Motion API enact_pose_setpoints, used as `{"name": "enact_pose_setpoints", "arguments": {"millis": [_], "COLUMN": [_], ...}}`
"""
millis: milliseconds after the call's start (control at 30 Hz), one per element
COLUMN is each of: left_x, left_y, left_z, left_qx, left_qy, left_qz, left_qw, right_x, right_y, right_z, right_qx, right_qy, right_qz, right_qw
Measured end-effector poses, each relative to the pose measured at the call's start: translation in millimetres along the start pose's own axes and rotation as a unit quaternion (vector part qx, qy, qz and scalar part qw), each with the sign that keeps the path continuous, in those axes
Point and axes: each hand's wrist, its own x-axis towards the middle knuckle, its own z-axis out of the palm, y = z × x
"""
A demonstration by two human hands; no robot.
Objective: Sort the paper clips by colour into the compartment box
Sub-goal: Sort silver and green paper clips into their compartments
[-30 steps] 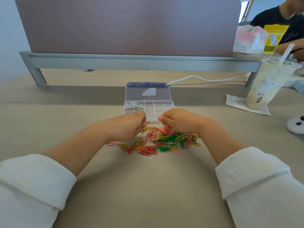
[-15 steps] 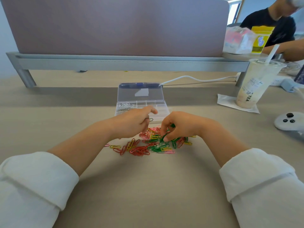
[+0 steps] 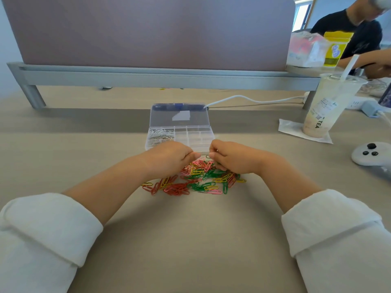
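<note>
A clear compartment box [image 3: 206,132] lies open on the desk, its lid tipped back. Silver paper clips [image 3: 160,136] fill its left compartment; the other compartments look bare. In front of it is a loose pile of red, pink, yellow and green paper clips [image 3: 196,181]. My left hand [image 3: 171,158] and my right hand [image 3: 231,158] hover over the pile's far edge, fingertips pinched and almost touching. A small dark green clip [image 3: 208,156] peeks out at my right fingertips. Nothing shows in my left fingers.
A milk tea cup [image 3: 330,106] with a straw stands on a napkin at the right. A white controller [image 3: 370,155] lies nearer, with a white cable [image 3: 254,100] behind the box. A desk divider [image 3: 148,32] closes the back; another person [image 3: 355,28] sits beyond it.
My right hand has lifted out of the pile and come up to my left hand's fingertips. My left hand has drawn its fingers in; the dark clip it held now shows at my right fingertips.
</note>
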Motion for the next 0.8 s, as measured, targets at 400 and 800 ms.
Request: {"name": "enact_pose_setpoints", "arguments": {"millis": [400,800], "left_x": [-5.1,-3.9], "left_y": [-1.8,1.6], "left_z": [1.1,1.4], "left_qx": [0.005,-0.006], "left_qy": [0.005,0.006], "left_qz": [0.013,0.022], "left_qw": [1.0,1.0], "right_x": [-2.6,-10.0], "right_y": [4.8,5.8], "right_z": [6.3,2.2], "right_qx": [0.033,0.035], "right_qy": [0.11,0.06], "right_qz": [-0.019,-0.074], "right_qw": [0.993,0.995]}}
